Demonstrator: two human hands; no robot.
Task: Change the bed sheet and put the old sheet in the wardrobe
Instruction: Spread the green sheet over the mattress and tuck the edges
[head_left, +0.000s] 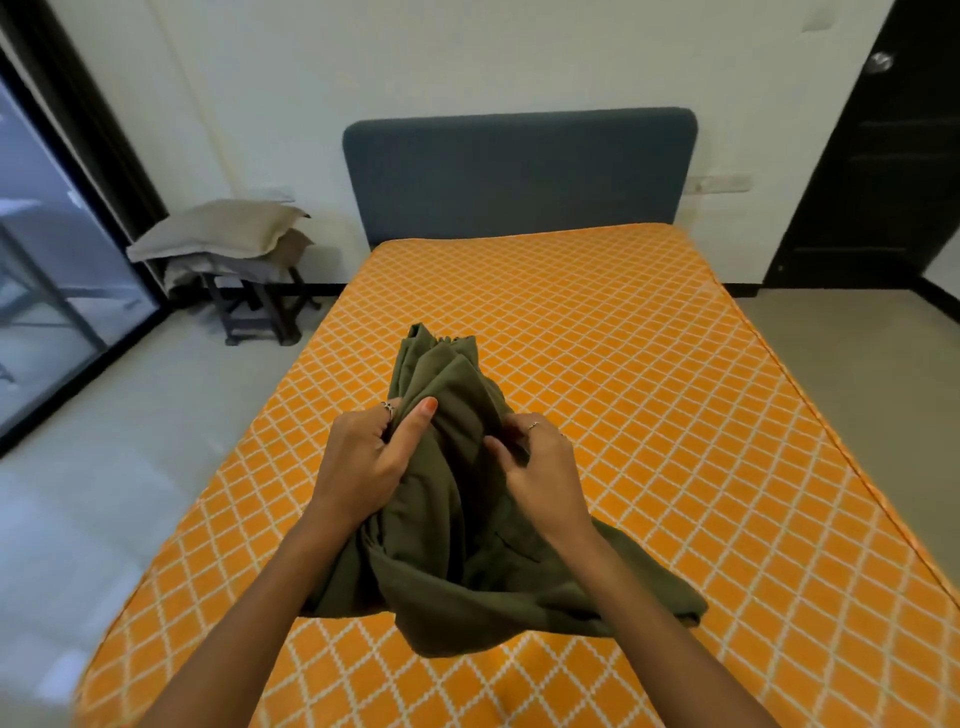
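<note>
A bunched olive-green sheet (457, 519) is held up over the foot half of the bed. My left hand (363, 457) grips its left side, thumb pressed on the cloth. My right hand (540, 467) grips its right side with curled fingers. The sheet's lower folds hang down and rest on the bed. An orange sheet with a white diamond pattern (649, 374) lies spread flat over the whole mattress, up to the blue-grey headboard (519, 171).
A dark stool (254, 306) left of the bed carries beige pillows (218, 234). A glass sliding door (47, 260) fills the left wall. A dark door (883, 171) stands at the right. Grey floor runs along both sides of the bed.
</note>
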